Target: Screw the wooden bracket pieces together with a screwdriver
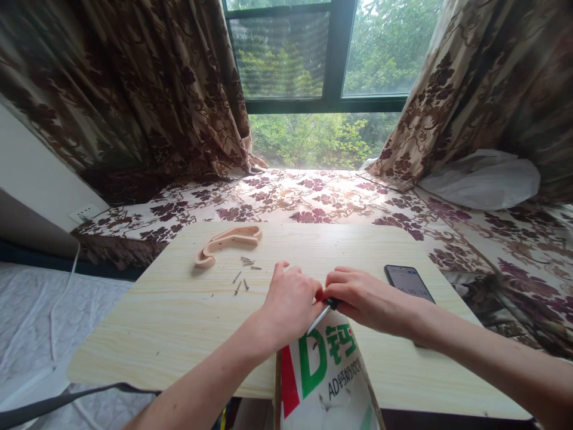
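Observation:
My left hand (293, 298) is closed at the top edge of a white printed board (331, 376) with green and red lettering; what its fingertips pinch is hidden. My right hand (358, 298) is wrapped round the black handle of a screwdriver (319, 318), whose metal shaft slants down to the left over the board, close to the left fingers. Several screws (238, 285) lie loose on the light wooden table (179, 322), left of my hands. Behind them rests a curved, pinkish-tan strip (228, 240).
A phone (408, 282) showing a timer lies at the right of the table, near my right forearm. Beyond the table is a ledge with floral cloth (304, 197), with a white plastic bag (486, 179) at its right. Patterned curtains flank the window.

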Demonstrator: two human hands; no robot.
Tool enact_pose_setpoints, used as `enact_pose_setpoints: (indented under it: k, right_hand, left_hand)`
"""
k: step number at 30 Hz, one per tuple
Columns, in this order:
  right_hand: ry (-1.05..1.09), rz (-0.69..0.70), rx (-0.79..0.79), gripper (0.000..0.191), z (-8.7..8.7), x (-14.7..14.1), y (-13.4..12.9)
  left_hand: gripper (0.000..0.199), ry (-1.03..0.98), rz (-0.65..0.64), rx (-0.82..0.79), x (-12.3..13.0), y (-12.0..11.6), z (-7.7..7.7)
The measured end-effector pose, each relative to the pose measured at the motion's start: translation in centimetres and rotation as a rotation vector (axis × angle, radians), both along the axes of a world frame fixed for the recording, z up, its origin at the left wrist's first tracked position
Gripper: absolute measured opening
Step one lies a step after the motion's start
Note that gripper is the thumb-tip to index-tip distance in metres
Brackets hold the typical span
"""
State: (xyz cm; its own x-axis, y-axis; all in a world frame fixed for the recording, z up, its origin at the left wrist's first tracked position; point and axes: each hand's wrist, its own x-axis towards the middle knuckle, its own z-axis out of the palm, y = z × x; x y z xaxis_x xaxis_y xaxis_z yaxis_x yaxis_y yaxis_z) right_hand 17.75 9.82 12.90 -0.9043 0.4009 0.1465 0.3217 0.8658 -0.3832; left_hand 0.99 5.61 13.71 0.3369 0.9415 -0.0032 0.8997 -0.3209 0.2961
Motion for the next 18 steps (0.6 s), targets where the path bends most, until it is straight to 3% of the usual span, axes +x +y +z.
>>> enact_pose_setpoints:
  k: [18]
  right_hand:
    - [0.134,-0.066,0.051,0.016,-1.8,0.3,-0.2]
  left_hand:
    - [0.024,-0.013,-0.048,0.0,-0.3,0.0,0.1]
